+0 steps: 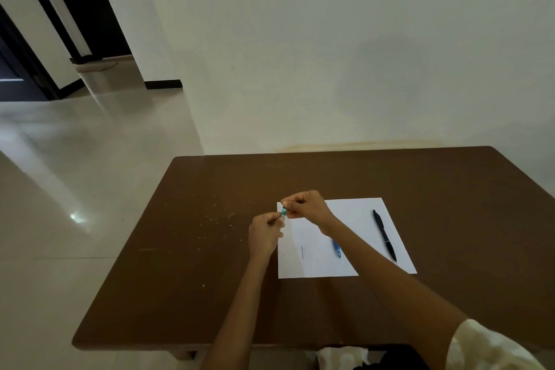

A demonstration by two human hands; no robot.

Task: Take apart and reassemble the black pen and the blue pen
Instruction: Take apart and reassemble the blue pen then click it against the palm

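Observation:
Above the far left corner of the white paper (357, 219), both hands meet on a small translucent blue-green pen piece (283, 212). My right hand (306, 207) pinches its far end. My left hand (265, 233) holds the near end, where a thin part pokes out; most of the piece is hidden by fingers. A blue pen part (336, 248) lies on the paper beside my right forearm. The black pen (384, 234) lies whole on the right side of the paper. A thin dark refill (302, 252) rests on the paper near its left edge.
The brown table (210, 249) stands against a pale wall, with light specks left of the hands. Its left edge drops to a glossy tiled floor (75, 189). A dark doorway (18, 78) is at the far left.

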